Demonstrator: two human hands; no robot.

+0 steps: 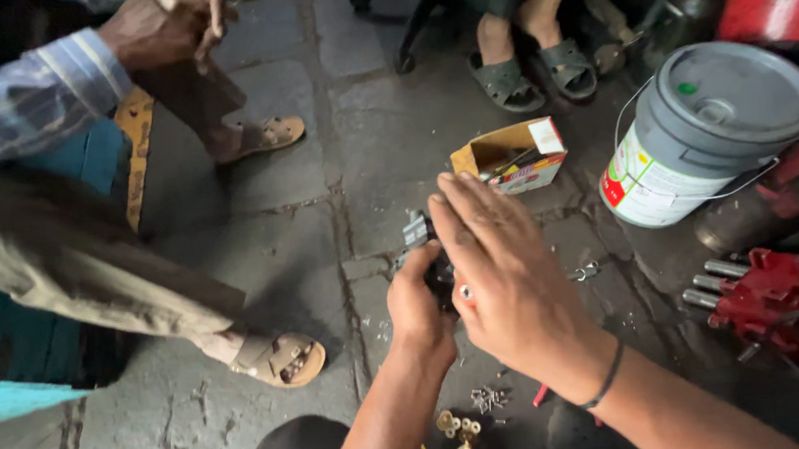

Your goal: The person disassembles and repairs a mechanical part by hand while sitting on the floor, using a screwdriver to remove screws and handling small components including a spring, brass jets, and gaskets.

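Head view looks down on a rough, cracked concrete floor (302, 214), grey and stained. The left hand (419, 311) is clenched around a small dark metal part (423, 244), blocky with a pale grey top edge, gripping it from below. The right hand (505, 278) lies flat and open-fingered over the part's right side, palm pressing toward it; whether its thumb grips anything cannot be told. A thin dark band circles the right wrist. The part sits between the two hands, mostly hidden by them, held above the floor.

Just beyond the hands lies an open cardboard box (511, 155), tan inside, tipped on its side. To the right stands a plastic bucket (704, 130) with a smooth grey lid and wire handle, tilted. A red metal tool (782, 302) with shiny round pins lies at the far right. Small brass fittings (458, 433) and bright screws (487, 398) are scattered on the floor below the wrists. Another person's striped sleeve (22, 99) and sandalled foot (281, 358) fill the left side; a second pair of sandalled feet (531, 73) rests at the top.
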